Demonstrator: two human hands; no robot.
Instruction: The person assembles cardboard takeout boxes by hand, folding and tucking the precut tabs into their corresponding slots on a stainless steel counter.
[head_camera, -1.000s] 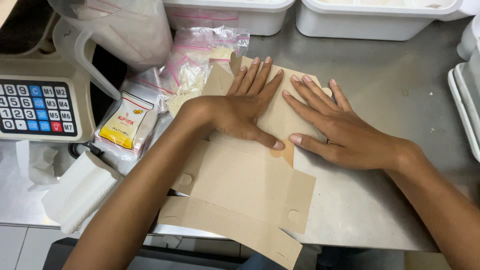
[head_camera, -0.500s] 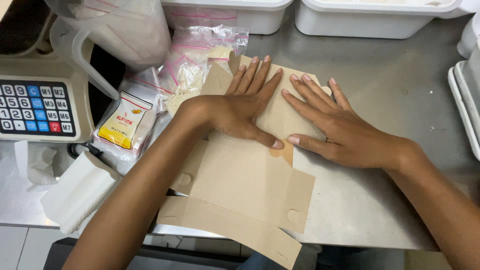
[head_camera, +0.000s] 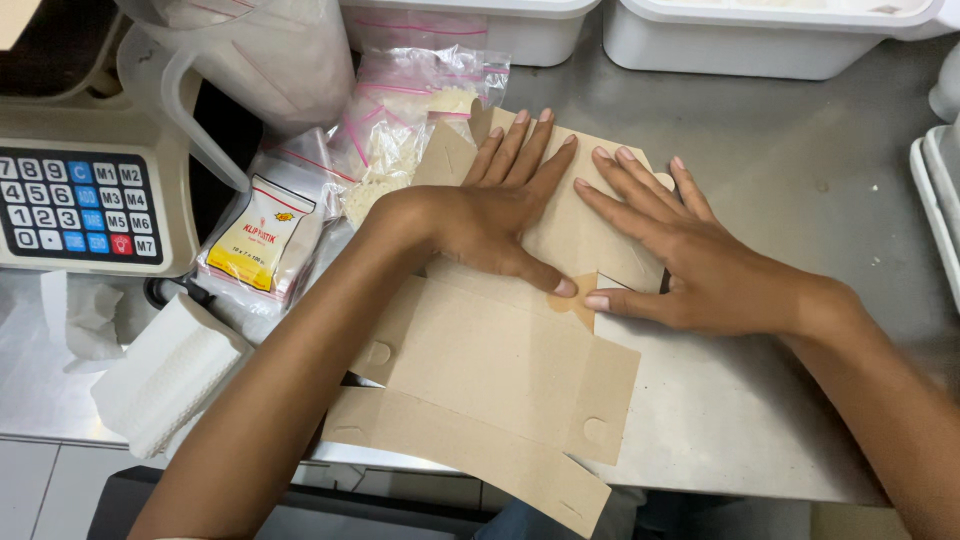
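Steel table fills the frame. Two white tubs along top edge. Flat brown cardboard box blank at centre, its lower flap hanging over the near table edge. Scale at left. Left hand and right hand both flat on the cardboard, fingers spread, pressing, not gripping anything. Plastic bags upper centre-left.
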